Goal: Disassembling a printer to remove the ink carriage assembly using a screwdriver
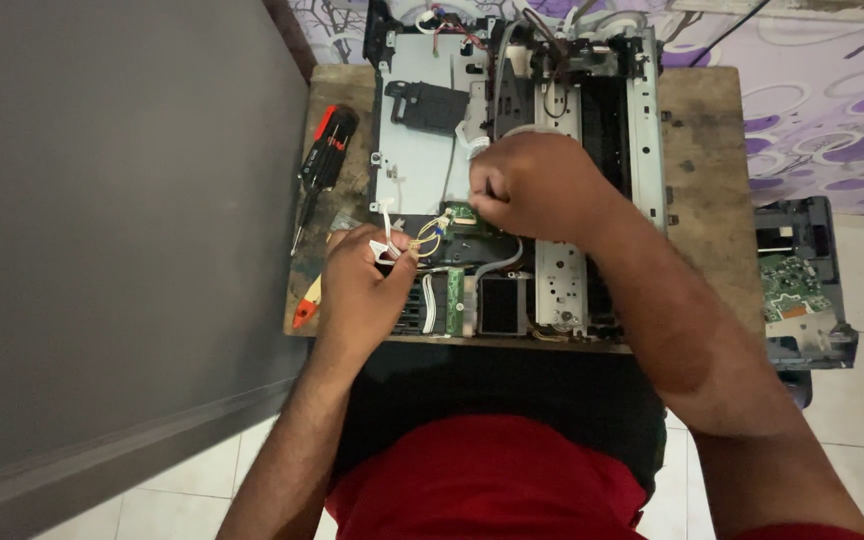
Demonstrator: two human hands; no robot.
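An opened machine chassis (422,160) of grey metal and black plastic lies on a small wooden table (702,150). My left hand (362,285) pinches a bundle of thin white and yellow wires (430,236) at the chassis's near left corner. My right hand (537,185) is closed into a fist over the middle of the chassis, its fingertips pressed down by a small green circuit board (460,212). What the right fingers grip is hidden under the hand.
A black and red screwdriver (320,165) lies on the table's left edge, with an orange-handled tool (306,305) near the front corner. A grey wall (112,220) stands at the left. Another opened device with a green board (797,285) sits on the floor at right.
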